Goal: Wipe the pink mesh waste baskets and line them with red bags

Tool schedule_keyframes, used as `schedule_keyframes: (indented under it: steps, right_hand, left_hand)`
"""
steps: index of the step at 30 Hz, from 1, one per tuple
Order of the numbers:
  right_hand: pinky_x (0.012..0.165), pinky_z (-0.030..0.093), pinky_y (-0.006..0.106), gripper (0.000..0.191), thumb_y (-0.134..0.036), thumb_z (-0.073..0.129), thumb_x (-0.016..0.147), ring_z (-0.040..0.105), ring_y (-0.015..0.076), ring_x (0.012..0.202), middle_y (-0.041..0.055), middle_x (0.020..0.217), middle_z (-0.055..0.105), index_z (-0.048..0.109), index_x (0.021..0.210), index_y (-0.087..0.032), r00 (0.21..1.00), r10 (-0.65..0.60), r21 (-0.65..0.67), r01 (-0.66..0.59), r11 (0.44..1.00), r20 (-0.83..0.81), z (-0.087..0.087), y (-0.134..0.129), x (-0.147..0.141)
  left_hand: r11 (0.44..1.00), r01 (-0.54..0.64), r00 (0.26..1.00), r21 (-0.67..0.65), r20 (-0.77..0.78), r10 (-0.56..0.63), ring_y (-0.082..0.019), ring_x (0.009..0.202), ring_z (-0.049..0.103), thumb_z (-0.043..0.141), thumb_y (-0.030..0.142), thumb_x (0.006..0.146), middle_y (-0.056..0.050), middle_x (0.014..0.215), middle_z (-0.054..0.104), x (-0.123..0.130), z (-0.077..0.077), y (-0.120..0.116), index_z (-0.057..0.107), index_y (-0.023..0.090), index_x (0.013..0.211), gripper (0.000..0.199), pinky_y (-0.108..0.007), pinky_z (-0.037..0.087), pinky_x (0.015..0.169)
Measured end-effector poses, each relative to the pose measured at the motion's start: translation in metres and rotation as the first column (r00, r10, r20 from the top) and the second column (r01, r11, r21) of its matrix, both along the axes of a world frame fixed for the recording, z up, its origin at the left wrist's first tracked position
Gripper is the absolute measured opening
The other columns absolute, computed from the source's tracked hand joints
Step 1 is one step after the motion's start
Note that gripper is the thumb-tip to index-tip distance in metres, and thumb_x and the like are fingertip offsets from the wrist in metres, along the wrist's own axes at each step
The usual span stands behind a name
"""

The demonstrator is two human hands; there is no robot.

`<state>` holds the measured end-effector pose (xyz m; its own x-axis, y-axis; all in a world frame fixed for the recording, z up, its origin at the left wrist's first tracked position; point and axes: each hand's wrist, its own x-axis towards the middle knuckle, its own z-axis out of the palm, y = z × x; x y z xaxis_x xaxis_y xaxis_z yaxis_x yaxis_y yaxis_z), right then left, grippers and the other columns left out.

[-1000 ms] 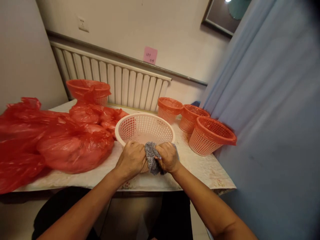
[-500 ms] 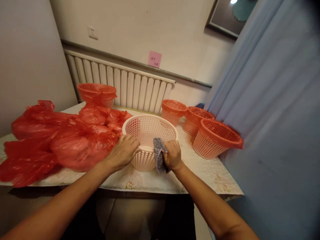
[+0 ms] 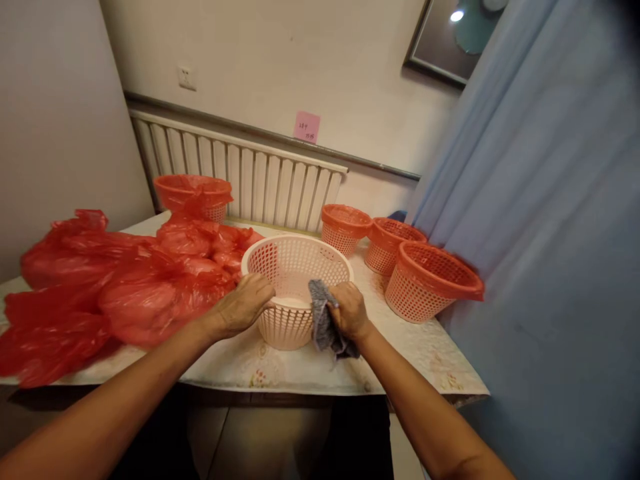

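Note:
A pale pink plastic basket (image 3: 286,327) with a lattice wall stands upright on the table in front of me. My left hand (image 3: 246,303) is closed over its near left rim, fingers hooked inside. In my right hand (image 3: 349,310) is a bunched grey cloth (image 3: 324,321), pressed at the basket's near right rim. Part of the cloth hangs down outside the wall. The fingers of the right hand are partly hidden by the cloth.
Stuffed red plastic bags (image 3: 143,293) cover the left of the table (image 3: 425,363). Behind them stands a red-lined basket (image 3: 195,193). Several more lined baskets (image 3: 417,287) line the right side, beside a blue curtain (image 3: 540,267). A radiator (image 3: 265,187) runs along the wall.
The grey cloth now hangs lower and further right below my right hand. My left hand keeps its hold on the basket rim. The view has tilted slightly.

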<state>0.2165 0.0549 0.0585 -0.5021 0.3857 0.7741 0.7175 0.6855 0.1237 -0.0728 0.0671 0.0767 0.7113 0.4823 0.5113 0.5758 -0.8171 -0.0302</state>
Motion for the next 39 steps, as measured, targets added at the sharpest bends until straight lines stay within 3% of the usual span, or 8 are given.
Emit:
schedule_keyframes:
  steps: [4, 9, 13, 17, 22, 26, 34, 39]
  right_hand:
    - [0.070, 0.035, 0.033, 0.033, -0.034, 0.030, 0.098, 0.047, 0.0201, 0.073, 0.0054, 0.073, 0.055, 0.057, 0.087, -0.018, 0.988, -0.038, -0.001, 0.038, 0.999, -0.152, -0.007, 0.006, 0.011]
    - [0.070, 0.031, 0.036, 0.028, -0.034, 0.038, 0.095, 0.046, 0.0220, 0.074, 0.0059, 0.071, 0.054, 0.058, 0.082, -0.020, 0.940, -0.300, 0.038, 0.309, 0.950, -0.162, -0.011, -0.022, -0.056]
    - [0.070, 0.030, 0.036, 0.019, -0.033, 0.046, 0.092, 0.046, 0.0221, 0.074, 0.0053, 0.074, 0.056, 0.059, 0.091, -0.020, 0.939, -0.342, -0.024, 0.341, 0.940, -0.044, 0.000, -0.038, -0.094]
    - [0.070, 0.031, 0.035, 0.020, -0.032, 0.045, 0.093, 0.047, 0.0211, 0.074, 0.0049, 0.075, 0.058, 0.060, 0.095, -0.019, 0.964, -0.263, -0.021, 0.264, 0.964, 0.026, 0.008, -0.028, -0.076]
    - [0.073, 0.035, 0.033, 0.030, -0.031, 0.035, 0.097, 0.049, 0.0191, 0.074, 0.0049, 0.073, 0.059, 0.060, 0.086, -0.018, 0.997, -0.047, -0.057, 0.043, 0.997, -0.062, 0.010, 0.006, -0.010]
    - [0.073, 0.036, 0.031, 0.031, -0.031, 0.036, 0.098, 0.051, 0.0178, 0.074, 0.0039, 0.076, 0.060, 0.060, 0.085, -0.018, 0.981, -0.064, -0.133, 0.039, 0.990, -0.184, 0.002, 0.016, 0.017]
    - [0.072, 0.030, 0.035, 0.020, -0.031, 0.045, 0.094, 0.050, 0.0212, 0.075, 0.0046, 0.074, 0.060, 0.061, 0.088, -0.020, 0.933, -0.345, -0.046, 0.342, 0.939, -0.108, 0.000, -0.024, -0.060]
    - [0.071, 0.031, 0.033, 0.018, -0.032, 0.048, 0.092, 0.050, 0.0206, 0.075, 0.0046, 0.075, 0.061, 0.061, 0.094, -0.020, 0.963, -0.265, -0.039, 0.267, 0.963, 0.042, 0.018, -0.020, -0.068]
  left_hand:
    - [1.000, -0.020, 1.000, 0.015, -0.020, 0.020, -0.023, 0.085, 0.044, 0.042, 0.029, 0.097, -0.005, 0.086, 0.053, 0.006, 0.008, 0.002, 0.053, 0.018, 0.082, 0.022, -0.038, 0.038, 0.081]
    - [0.997, -0.071, 0.997, 0.012, -0.034, 0.072, -0.024, 0.089, 0.046, 0.044, 0.022, 0.096, -0.008, 0.088, 0.057, 0.028, -0.001, -0.017, 0.058, 0.015, 0.087, 0.018, -0.040, 0.039, 0.083]
    - [0.991, -0.104, 0.986, -0.085, 0.122, 0.114, -0.022, 0.091, 0.046, 0.041, 0.018, 0.096, -0.007, 0.093, 0.056, 0.029, -0.014, -0.020, 0.059, 0.016, 0.092, 0.018, -0.038, 0.040, 0.083]
    - [0.995, -0.031, 0.997, -0.096, 0.072, 0.038, -0.022, 0.087, 0.046, 0.042, 0.022, 0.096, -0.006, 0.090, 0.056, 0.013, -0.009, -0.007, 0.057, 0.017, 0.088, 0.018, -0.038, 0.040, 0.082]
    - [0.997, 0.037, 0.999, -0.067, 0.042, -0.034, -0.021, 0.081, 0.043, 0.043, 0.025, 0.096, -0.005, 0.082, 0.053, 0.000, 0.001, 0.012, 0.052, 0.018, 0.076, 0.024, -0.036, 0.039, 0.077]
    - [0.997, 0.045, 0.999, -0.058, 0.015, -0.044, -0.022, 0.082, 0.043, 0.044, 0.025, 0.096, -0.005, 0.084, 0.053, 0.007, 0.009, 0.018, 0.053, 0.017, 0.077, 0.023, -0.035, 0.039, 0.075]
    - [0.999, -0.037, 0.999, -0.011, -0.011, 0.037, -0.023, 0.089, 0.046, 0.041, 0.018, 0.097, -0.007, 0.091, 0.059, 0.040, -0.003, -0.007, 0.058, 0.016, 0.091, 0.019, -0.039, 0.038, 0.082]
    - [0.995, 0.014, 0.998, -0.098, 0.065, -0.008, -0.022, 0.087, 0.046, 0.038, 0.022, 0.098, -0.006, 0.090, 0.057, 0.020, -0.011, 0.011, 0.057, 0.017, 0.090, 0.022, -0.037, 0.038, 0.081]
